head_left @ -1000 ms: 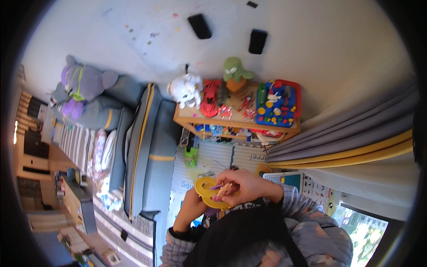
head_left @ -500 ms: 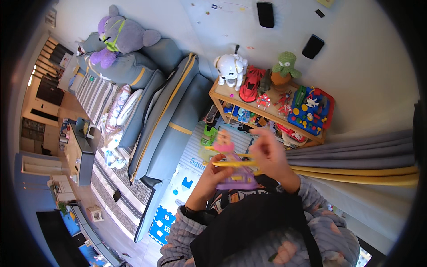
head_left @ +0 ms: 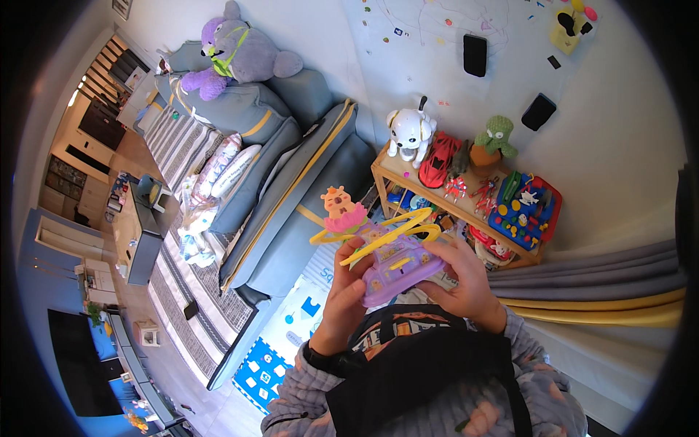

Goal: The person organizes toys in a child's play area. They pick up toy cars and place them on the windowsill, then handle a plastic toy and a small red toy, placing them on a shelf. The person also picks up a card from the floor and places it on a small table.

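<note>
A toy slide tower [head_left: 399, 275] in translucent purple plastic is held up before my chest, tilted toward the upper left. Yellow curved rails [head_left: 389, 237] run around its body. At its top, an orange animal figure [head_left: 339, 204] sits in a pink flower-shaped cup. My left hand [head_left: 342, 295] grips the tower's left side, fingers partly behind the rails. From the right, my right hand [head_left: 466, 282] holds the base's edge between thumb and fingers.
Beyond the toy stands a wooden shelf [head_left: 437, 195] bearing a white robot dog [head_left: 410, 134], a red toy car [head_left: 438, 160], a green cactus toy [head_left: 496, 136] and a blue activity board [head_left: 526, 213]. A grey sofa [head_left: 291, 211] is at the left, a grey and yellow curtain [head_left: 582, 291] at the right.
My right hand has come down from above the toy and taken hold of its base. The toy has tipped toward the left, and the whole view has shifted slightly.
</note>
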The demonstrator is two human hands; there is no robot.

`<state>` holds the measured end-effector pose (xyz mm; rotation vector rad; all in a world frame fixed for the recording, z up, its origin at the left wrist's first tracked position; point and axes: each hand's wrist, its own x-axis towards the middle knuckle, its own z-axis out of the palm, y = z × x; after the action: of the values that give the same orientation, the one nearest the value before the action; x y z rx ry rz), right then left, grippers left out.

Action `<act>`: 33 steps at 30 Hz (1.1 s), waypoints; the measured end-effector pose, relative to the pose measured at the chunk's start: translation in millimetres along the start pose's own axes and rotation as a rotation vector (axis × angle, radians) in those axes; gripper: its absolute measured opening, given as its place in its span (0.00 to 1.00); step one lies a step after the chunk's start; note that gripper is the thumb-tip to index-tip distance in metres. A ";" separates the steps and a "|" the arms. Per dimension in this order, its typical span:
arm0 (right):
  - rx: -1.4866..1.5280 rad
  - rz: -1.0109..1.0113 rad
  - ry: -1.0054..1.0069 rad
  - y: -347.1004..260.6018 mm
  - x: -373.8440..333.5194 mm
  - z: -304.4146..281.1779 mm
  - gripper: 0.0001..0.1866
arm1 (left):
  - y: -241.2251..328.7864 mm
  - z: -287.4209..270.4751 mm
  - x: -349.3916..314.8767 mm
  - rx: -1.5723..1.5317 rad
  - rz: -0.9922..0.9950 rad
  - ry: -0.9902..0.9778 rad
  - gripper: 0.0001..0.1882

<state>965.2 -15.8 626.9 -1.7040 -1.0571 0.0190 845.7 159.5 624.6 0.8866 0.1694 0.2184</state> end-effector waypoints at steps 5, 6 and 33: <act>-0.056 0.017 0.000 2.9 1.5 -4.5 0.30 | 12.6 14.1 -8.1 0.195 0.040 -0.092 0.48; -0.060 0.010 0.003 3.2 1.5 -4.5 0.29 | 14.4 16.0 -10.0 0.227 0.048 -0.103 0.47; 0.130 -0.298 0.192 15.5 -0.4 23.0 0.12 | 28.6 -1.1 -0.2 0.177 0.123 -0.090 0.74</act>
<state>963.4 1.1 605.0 -1.3891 -1.1287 -0.2570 841.9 177.8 646.3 1.0819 0.0503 0.2807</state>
